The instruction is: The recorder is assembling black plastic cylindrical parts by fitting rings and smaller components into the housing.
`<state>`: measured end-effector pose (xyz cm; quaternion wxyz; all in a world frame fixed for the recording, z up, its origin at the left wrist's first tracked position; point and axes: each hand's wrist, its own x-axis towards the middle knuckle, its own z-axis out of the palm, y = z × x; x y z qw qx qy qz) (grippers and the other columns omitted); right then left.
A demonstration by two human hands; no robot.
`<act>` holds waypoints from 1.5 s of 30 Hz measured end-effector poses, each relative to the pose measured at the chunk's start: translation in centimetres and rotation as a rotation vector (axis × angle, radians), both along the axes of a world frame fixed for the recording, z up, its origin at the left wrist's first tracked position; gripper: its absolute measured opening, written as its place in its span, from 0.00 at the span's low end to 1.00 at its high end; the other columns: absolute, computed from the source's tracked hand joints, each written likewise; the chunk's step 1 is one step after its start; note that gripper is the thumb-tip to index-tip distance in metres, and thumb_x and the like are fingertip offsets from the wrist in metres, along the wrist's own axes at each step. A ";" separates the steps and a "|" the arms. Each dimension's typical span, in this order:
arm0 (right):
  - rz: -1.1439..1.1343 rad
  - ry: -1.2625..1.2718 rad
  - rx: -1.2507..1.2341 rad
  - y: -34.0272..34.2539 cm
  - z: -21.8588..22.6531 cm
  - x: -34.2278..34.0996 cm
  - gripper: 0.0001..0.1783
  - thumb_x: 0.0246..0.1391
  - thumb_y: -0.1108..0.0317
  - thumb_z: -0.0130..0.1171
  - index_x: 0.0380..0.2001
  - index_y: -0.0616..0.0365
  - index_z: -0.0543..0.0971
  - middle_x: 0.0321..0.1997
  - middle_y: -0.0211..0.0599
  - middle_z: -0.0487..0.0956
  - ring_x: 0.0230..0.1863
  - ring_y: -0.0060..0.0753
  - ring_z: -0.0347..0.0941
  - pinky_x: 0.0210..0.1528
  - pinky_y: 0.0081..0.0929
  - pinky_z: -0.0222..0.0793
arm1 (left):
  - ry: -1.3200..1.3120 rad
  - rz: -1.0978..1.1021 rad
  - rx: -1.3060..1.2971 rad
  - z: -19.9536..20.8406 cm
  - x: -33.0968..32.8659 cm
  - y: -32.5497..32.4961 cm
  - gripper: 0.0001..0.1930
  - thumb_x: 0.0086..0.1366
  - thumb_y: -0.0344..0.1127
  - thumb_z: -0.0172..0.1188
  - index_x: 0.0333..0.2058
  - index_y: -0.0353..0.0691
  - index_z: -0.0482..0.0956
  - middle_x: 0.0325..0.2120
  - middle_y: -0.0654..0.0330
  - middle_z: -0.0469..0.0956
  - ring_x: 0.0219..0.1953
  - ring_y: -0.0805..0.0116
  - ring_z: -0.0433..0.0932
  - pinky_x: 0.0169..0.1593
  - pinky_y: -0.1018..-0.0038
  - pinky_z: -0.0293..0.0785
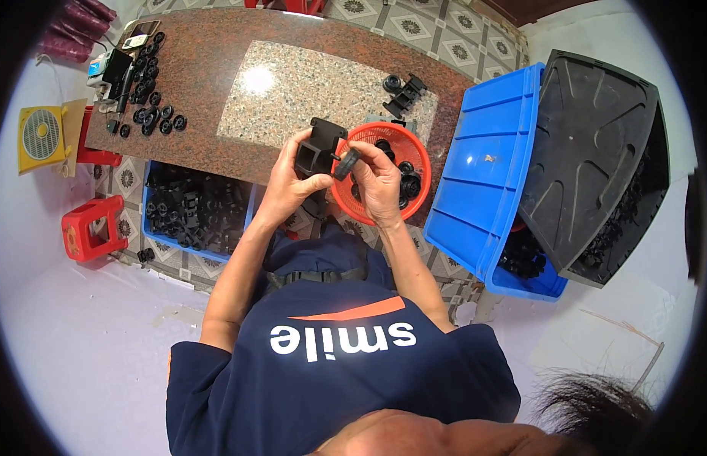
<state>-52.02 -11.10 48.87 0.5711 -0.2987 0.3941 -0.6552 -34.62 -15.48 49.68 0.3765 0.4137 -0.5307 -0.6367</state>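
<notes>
My left hand is closed around a black moulded plastic part, holding it above the near edge of the table. Between the fingertips of my right hand is a small black wheel, close beside that part; a short pin seems to stick out from the wheel toward it. Whether the two touch, I cannot tell. Just behind my right hand stands a round red plastic basket with several black wheels in it.
Loose black wheels lie on the table's left end; a black frame-like part lies at its far right. A blue crate and dark bin stand right. Below left are a crate of black parts and a red stool.
</notes>
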 end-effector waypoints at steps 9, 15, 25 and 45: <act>0.017 0.484 -0.082 0.3 0.8 -0.4 0.17 0.60 0.73 0.59 0.52 0.65 0.75 0.50 0.34 0.76 0.51 0.22 0.72 0.54 0.22 0.67 | -0.212 -0.079 -0.223 1.3 0.2 -0.4 0.45 0.47 0.52 0.75 0.60 0.39 0.64 0.51 0.53 0.70 0.54 0.62 0.71 0.56 0.68 0.68; 0.306 0.231 0.034 0.0 -0.6 0.1 0.37 0.58 0.61 0.56 0.67 0.60 0.58 0.65 0.37 0.63 0.64 0.27 0.60 0.64 0.27 0.58 | -0.123 -0.176 0.221 0.5 0.2 0.3 0.34 0.55 0.41 0.70 0.57 0.37 0.68 0.46 0.53 0.75 0.48 0.67 0.75 0.52 0.71 0.72; 0.204 0.150 0.132 1.3 -3.2 0.1 0.34 0.47 0.62 0.65 0.57 0.62 0.68 0.54 0.32 0.71 0.53 0.24 0.69 0.57 0.26 0.65 | -0.020 -0.211 0.283 -2.6 -0.6 2.3 0.35 0.57 0.31 0.68 0.61 0.29 0.63 0.52 0.55 0.72 0.54 0.68 0.72 0.58 0.72 0.69; -0.182 1.559 0.758 -2.0 -17.1 -11.6 0.17 0.50 0.66 0.59 0.45 0.54 0.77 0.39 0.45 0.82 0.45 0.44 0.77 0.51 0.43 0.67 | 0.276 0.318 0.620 -3.2 -3.4 -2.7 0.24 0.64 0.56 0.58 0.50 0.50 0.65 0.44 0.60 0.70 0.45 0.59 0.74 0.46 0.50 0.76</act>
